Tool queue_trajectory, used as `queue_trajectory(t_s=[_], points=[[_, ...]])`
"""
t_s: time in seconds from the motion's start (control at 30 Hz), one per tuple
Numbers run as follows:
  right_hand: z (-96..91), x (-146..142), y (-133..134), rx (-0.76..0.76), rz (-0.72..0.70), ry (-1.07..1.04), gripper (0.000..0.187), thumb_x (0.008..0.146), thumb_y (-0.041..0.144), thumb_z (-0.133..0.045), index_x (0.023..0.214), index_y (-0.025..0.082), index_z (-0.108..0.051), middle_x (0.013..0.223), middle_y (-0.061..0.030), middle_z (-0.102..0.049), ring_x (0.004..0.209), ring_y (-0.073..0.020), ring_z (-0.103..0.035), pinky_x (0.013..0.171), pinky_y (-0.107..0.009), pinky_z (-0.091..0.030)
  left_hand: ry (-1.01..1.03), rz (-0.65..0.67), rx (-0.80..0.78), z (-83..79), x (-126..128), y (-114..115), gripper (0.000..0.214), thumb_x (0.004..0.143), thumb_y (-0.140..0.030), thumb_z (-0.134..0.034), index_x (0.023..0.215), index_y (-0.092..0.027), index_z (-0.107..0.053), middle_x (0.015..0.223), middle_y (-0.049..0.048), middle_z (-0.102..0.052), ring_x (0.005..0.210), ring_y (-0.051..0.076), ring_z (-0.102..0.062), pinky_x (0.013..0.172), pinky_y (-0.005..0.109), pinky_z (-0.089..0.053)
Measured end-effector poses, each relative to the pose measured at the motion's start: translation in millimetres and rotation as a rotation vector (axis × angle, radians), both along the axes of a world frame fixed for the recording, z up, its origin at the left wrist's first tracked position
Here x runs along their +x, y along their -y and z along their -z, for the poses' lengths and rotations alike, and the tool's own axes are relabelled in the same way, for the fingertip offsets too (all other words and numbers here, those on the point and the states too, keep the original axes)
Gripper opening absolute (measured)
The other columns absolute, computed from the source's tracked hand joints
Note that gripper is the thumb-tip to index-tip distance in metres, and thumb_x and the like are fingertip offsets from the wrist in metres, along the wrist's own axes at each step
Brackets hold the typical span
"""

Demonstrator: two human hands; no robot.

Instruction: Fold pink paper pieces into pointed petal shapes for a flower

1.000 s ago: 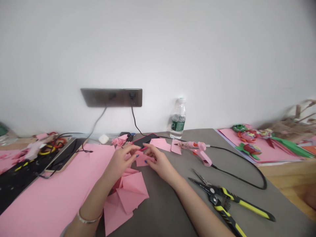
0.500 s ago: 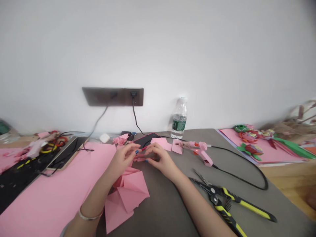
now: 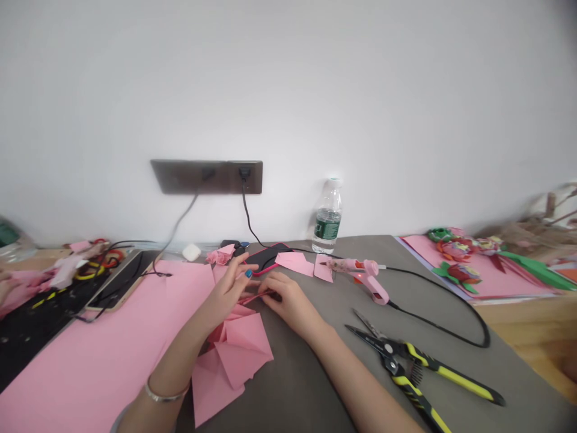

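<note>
Item in hand: small pink paper piece (image 3: 255, 296), held low over the counter (image 3: 311, 379), in the centre of the view. It shows as a narrow, doubled-over strip, edge-on to the camera.

Grip: the left hand (image 3: 224, 296) pinches the piece's left end between thumb and fingers, with one blue-nailed finger lifted clear. The right hand (image 3: 290, 302) presses its fingertips together on the right end. Both grips are closed on the paper.

Progress, as a judgement: the fold is started and partly flattened, but the crease does not look fully pressed. Directly below the grip, on the near side, lies a heap of folded pink pieces (image 3: 238, 352), so several pieces are done. Just beyond the grip lie flat cut squares (image 3: 295, 263), which appear unfolded.

Surroundings and room: left of the grip lies a large pink sheet (image 3: 108, 349), touching the heap. Just beyond the grip is a phone (image 3: 267, 257). Right of the grip, near, lies a glue gun (image 3: 366, 278) with its cord (image 3: 455, 313) looping outward. Cutters (image 3: 408, 361) lie nearer the person, right of the right forearm. Between that forearm and the cutters the counter is bare. The counter's right edge is well apart from the grip.
</note>
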State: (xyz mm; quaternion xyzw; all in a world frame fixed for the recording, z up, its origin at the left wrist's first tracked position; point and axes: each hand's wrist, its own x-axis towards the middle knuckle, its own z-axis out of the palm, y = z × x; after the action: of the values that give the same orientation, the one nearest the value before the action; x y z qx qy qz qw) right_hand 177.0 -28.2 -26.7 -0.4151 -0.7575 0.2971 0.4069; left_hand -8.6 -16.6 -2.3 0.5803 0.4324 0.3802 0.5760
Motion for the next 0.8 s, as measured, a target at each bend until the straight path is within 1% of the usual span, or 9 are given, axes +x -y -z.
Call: queue_trajectory(t_s=[0.1, 0.2, 0.27, 0.4, 0.5, 0.6, 0.67, 0.7, 0.8], points=[[-1.3, 2, 0, -0.018, 0.03, -0.029, 0.019, 0.077, 0.003, -0.057, 0.077, 0.021, -0.063, 0.08, -0.001, -0.064, 0.075, -0.0183, -0.059, 0.068, -0.028, -0.044, -0.01, -0.028, 0.061, -0.8, -7, -2, 0.054, 0.097, -0.054, -0.048, 0.142, -0.025, -0.042, 0.146, 0.0168, -0.051, 0.115, 0.027, -0.066, 0.092, 0.044, -0.057], [-4.3, 12, -5, -0.029, 0.146, -0.107, 0.016, 0.08, 0.011, -0.055, 0.092, 0.021, -0.061, 0.086, -0.002, -0.066, 0.077, -0.0188, -0.061, 0.068, -0.028, -0.046, -0.067, -0.076, 0.182, -3.9, -19, -8, 0.051, 0.097, -0.057, -0.047, 0.132, -0.022, -0.055, 0.134, 0.0142, -0.063, 0.115, 0.026, -0.064, 0.097, 0.042, -0.052], [-6.6, 22, -10, -0.035, 0.247, -0.163, 0.022, 0.083, 0.017, -0.053, 0.104, 0.02, -0.057, 0.089, -0.0031, -0.066, 0.079, -0.0198, -0.063, 0.069, -0.03, -0.048, -0.098, -0.075, 0.22, -7.8, -24, -10, 0.052, 0.096, -0.06, -0.046, 0.122, -0.019, -0.063, 0.12, 0.0142, -0.07, 0.105, 0.026, -0.067, 0.092, 0.04, -0.051], [-7.7, 36, -15, -0.061, 0.406, -0.223, 0.019, 0.089, 0.023, -0.045, 0.107, 0.019, -0.052, 0.069, 0.002, -0.058, 0.057, -0.0176, -0.058, 0.055, -0.028, -0.047, -0.097, -0.101, 0.244, -14.8, -21, -9, 0.056, 0.093, -0.065, -0.046, 0.109, -0.017, -0.07, 0.101, 0.0133, -0.076, 0.09, 0.025, -0.069, 0.085, 0.039, -0.05], [-6.6, 37, -15, -0.024, 0.487, -0.215, 0.02, 0.087, 0.022, -0.049, 0.106, 0.02, -0.055, 0.091, -0.007, -0.064, 0.083, -0.0239, -0.065, 0.079, -0.041, -0.054, -0.062, -0.134, 0.238, -17.2, -16, -6, 0.055, 0.092, -0.065, -0.048, 0.104, -0.016, -0.071, 0.097, 0.0129, -0.077, 0.089, 0.025, -0.069, 0.083, 0.038, -0.05], [-10.1, 32, -11, 0.079, 0.549, -0.148, 0.029, 0.082, 0.015, -0.056, 0.11, 0.021, -0.06, 0.132, -0.0169, -0.053, 0.13, -0.0344, -0.047, 0.11, -0.057, -0.035, -0.09, -0.148, 0.265, -18.8, -19, -7, 0.053, 0.093, -0.063, -0.048, 0.102, -0.017, -0.071, 0.096, 0.0121, -0.077, 0.087, 0.024, -0.069, 0.08, 0.037, -0.051], [-16.8, 28, -6, 0.17, 0.533, -0.082, 0.033, 0.084, 0.012, -0.054, 0.114, 0.022, -0.061, 0.142, -0.0167, -0.045, 0.142, -0.0347, -0.034, 0.115, -0.059, -0.028, -0.126, -0.155, 0.305, -19.5, -24, -10, 0.052, 0.093, -0.063, -0.048, 0.101, -0.017, -0.072, 0.093, 0.0111, -0.077, 0.084, 0.023, -0.068, 0.077, 0.036, -0.05], [-21.3, 26, -2, 0.192, 0.483, -0.056, 0.034, 0.086, 0.012, -0.052, 0.117, 0.023, -0.061, 0.143, -0.0161, -0.046, 0.141, -0.0332, -0.036, 0.115, -0.058, -0.03, -0.142, -0.162, 0.327, -19.4, -26, -11, 0.053, 0.093, -0.063, -0.047, 0.1, -0.018, -0.073, 0.091, 0.0106, -0.076, 0.082, 0.023, -0.067, 0.075, 0.035, -0.05], [-34.7, 18, 13, 0.038, 0.13, -0.017, 0.036, 0.091, 0.014, -0.051, 0.125, 0.024, -0.058, 0.127, -0.0117, -0.063, 0.123, -0.0269, -0.057, 0.107, -0.048, -0.044, -0.161, -0.206, 0.355, -17.7, -29, -13, 0.053, 0.095, -0.061, -0.044, 0.096, -0.018, -0.074, 0.087, 0.0093, -0.075, 0.078, 0.022, -0.064, 0.072, 0.033, -0.048]])
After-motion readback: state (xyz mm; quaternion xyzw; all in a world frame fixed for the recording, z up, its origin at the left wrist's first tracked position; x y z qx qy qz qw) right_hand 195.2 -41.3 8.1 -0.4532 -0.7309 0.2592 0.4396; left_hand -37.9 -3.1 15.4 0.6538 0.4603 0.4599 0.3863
